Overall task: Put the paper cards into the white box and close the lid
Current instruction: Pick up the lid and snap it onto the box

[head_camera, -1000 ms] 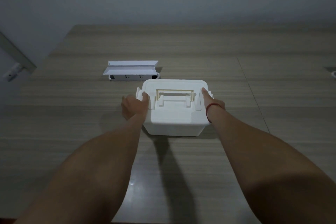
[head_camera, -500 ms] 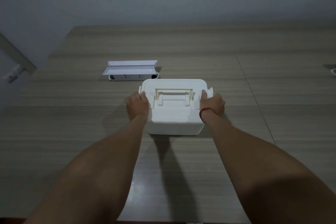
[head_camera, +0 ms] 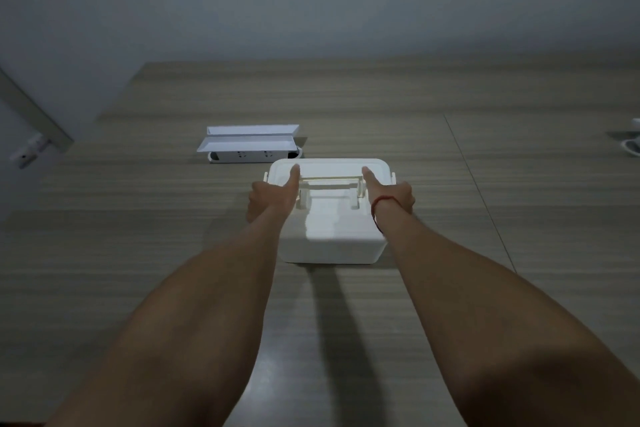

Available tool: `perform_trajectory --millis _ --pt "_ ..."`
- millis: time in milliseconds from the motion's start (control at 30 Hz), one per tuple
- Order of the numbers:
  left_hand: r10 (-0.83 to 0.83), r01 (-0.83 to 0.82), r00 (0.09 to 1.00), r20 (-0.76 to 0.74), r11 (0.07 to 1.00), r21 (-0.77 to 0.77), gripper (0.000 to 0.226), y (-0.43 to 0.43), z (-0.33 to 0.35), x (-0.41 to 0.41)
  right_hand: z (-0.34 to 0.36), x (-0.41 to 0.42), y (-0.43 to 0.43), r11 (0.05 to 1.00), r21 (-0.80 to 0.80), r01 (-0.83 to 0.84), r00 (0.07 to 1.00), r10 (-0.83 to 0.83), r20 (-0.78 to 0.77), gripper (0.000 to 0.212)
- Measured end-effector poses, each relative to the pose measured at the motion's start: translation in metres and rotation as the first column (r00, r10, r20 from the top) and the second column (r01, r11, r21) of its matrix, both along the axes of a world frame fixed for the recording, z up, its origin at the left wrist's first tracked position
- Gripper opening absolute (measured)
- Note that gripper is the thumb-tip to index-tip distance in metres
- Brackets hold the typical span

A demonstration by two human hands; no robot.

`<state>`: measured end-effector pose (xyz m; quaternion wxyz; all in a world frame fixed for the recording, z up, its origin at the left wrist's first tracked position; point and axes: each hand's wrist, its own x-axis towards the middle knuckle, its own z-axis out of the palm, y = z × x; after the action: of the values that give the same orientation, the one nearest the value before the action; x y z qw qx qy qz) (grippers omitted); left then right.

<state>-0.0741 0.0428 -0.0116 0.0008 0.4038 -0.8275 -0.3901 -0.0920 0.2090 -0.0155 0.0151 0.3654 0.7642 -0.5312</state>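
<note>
At the far left edge a grey bar runs slantwise down the wall, with a small white fitting below it. Further right, toward the back of the wooden table, lies a white power strip, and white folded paper cards rest on top of it, well clear of the hands.

The left hand grips the left side of the white box: its thumb lies stretched along the lid beside the handle, while the other fingers curl down over the box's left edge, mostly hidden, so the hand is clamped on that side. The box stands in the middle of the table, just in front of the power strip, with its lid down on top and the handle folded flat.

The right hand mirrors the left on the box's right side, thumb laid on the lid next to the handle, remaining fingers wrapped over the edge. A red string circles the right wrist. At the far right edge a small white object sits on the table, too cut off to identify
</note>
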Motion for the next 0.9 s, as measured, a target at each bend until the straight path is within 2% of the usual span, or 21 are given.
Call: perform_trajectory --millis 100,167,233,333,500,667,900 --pt "-0.142 0.139 0.989 -0.043 0.988 -0.068 0.086 -0.009 -0.014 0.012 -0.003 0.004 0.006 0.996 0.004 -0.084 0.996 0.084 -0.010 0.090" --pt "-0.255 0.241 0.964 -0.078 0.958 -0.153 0.081 -0.015 -0.022 0.023 -0.009 0.011 0.006 0.967 0.136 -0.215 0.975 0.219 -0.019 0.095" --pt "-0.288 0.264 0.951 -0.112 0.945 -0.191 0.082 -0.016 -0.029 0.032 -0.018 0.022 0.004 0.901 0.305 -0.309 0.944 0.330 -0.017 0.098" --pt "-0.275 0.246 0.950 -0.148 0.951 -0.187 0.085 -0.013 -0.034 0.040 -0.028 0.031 -0.002 0.875 0.413 -0.254 0.952 0.300 -0.051 0.090" --pt "-0.228 0.196 0.958 -0.176 0.964 -0.178 0.081 -0.010 -0.038 0.033 -0.033 0.024 -0.008 0.858 0.474 -0.198 0.964 0.258 -0.063 0.075" --pt "-0.193 0.156 0.962 -0.194 0.969 -0.192 0.079 -0.006 -0.039 0.013 -0.037 -0.004 -0.008 0.837 0.506 -0.209 0.960 0.273 -0.055 0.074" --pt "-0.177 0.139 0.968 -0.179 0.968 -0.209 0.077 -0.010 -0.041 -0.055 -0.041 -0.072 -0.012 0.826 0.525 -0.203 0.962 0.268 -0.049 0.070"
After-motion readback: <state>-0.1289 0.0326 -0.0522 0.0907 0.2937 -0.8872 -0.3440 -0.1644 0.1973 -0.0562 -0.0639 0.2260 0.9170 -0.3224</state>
